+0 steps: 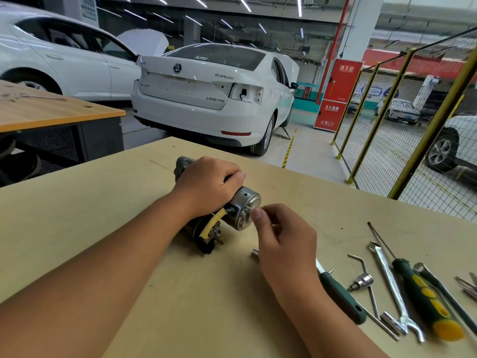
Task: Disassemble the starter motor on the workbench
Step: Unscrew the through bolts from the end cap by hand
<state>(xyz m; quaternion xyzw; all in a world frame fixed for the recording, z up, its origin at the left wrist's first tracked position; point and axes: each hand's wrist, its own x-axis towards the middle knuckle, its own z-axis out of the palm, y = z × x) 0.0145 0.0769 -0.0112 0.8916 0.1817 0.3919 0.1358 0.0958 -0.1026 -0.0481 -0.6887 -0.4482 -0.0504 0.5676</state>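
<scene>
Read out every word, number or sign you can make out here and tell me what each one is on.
"SUPERB": boot lid of the nearer white car, right side.
"消火栓": top of the red fire cabinet.
"灭火器箱": lower panel of that cabinet.
"火警119": bottom of that cabinet.
Chinese badge low on the boot lid: too blurred to read.
Round emblem on the boot lid: a logo, no letters.
Wall poster, top left: too blurred.
Starter motor and tools: no readable text.

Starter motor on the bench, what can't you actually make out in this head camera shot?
- Starter motor body: mostly covered by the left hand.
- Small part at the end cap: pinched by the right hand, too small to identify.
- Metal piece on the workbench: partly behind the right hand.
- Tools at the right edge: cut off by the frame.
</scene>
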